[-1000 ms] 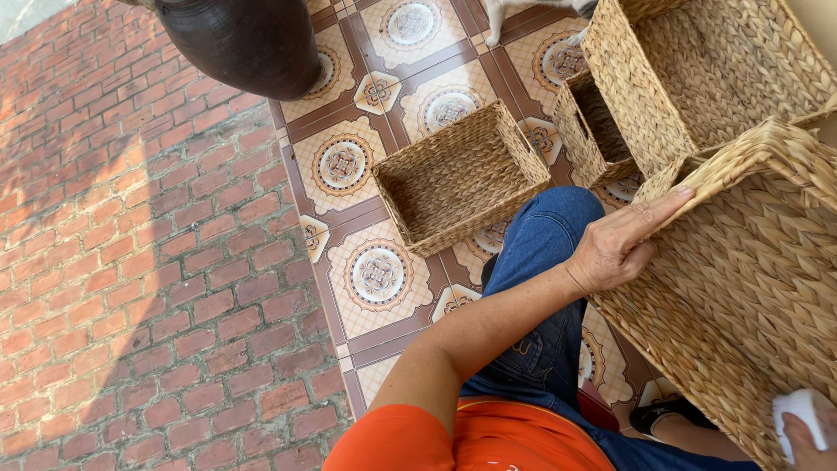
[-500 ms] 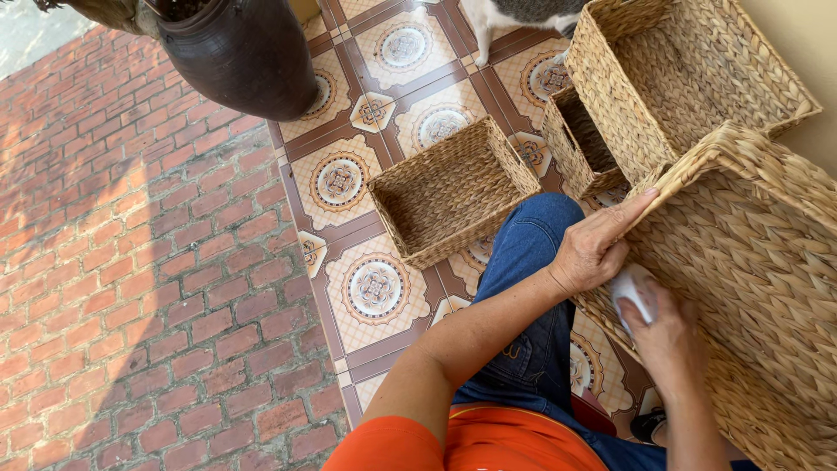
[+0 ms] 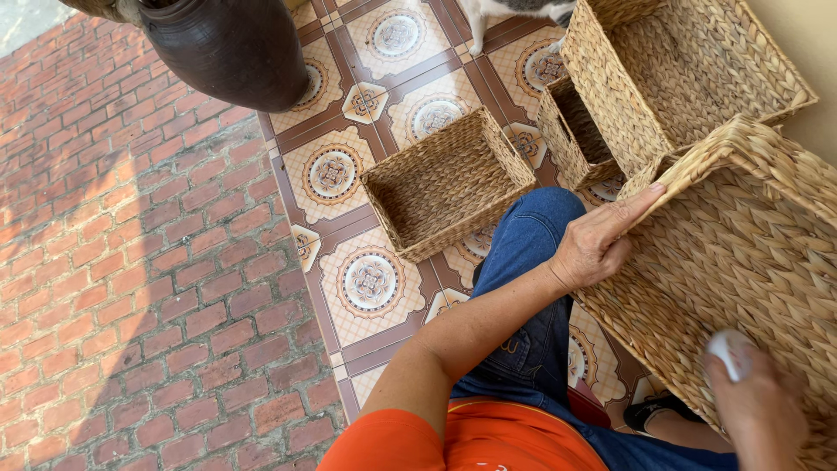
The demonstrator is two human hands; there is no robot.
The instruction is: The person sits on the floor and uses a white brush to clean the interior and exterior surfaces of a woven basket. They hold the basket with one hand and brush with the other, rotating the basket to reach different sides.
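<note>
A large woven basket (image 3: 750,253) rests tilted against my knee at the right. My left hand (image 3: 602,242) grips its near corner, fingers lying along the rim. At the lower right my right hand (image 3: 757,403) presses a small white cloth (image 3: 729,351) against the basket's woven side. My jeans-clad leg (image 3: 523,288) and orange shirt fill the bottom middle.
A small empty woven basket (image 3: 446,181) sits on the patterned floor tiles ahead. Two more woven baskets, one big (image 3: 689,61) and one narrow (image 3: 575,131), stand at the upper right. A dark clay pot (image 3: 228,48) is at the top left. Red brick paving covers the left.
My right hand with the white cloth slid down the basket's side, away from my left hand toward the lower right. My left hand kept its hold on the corner.
</note>
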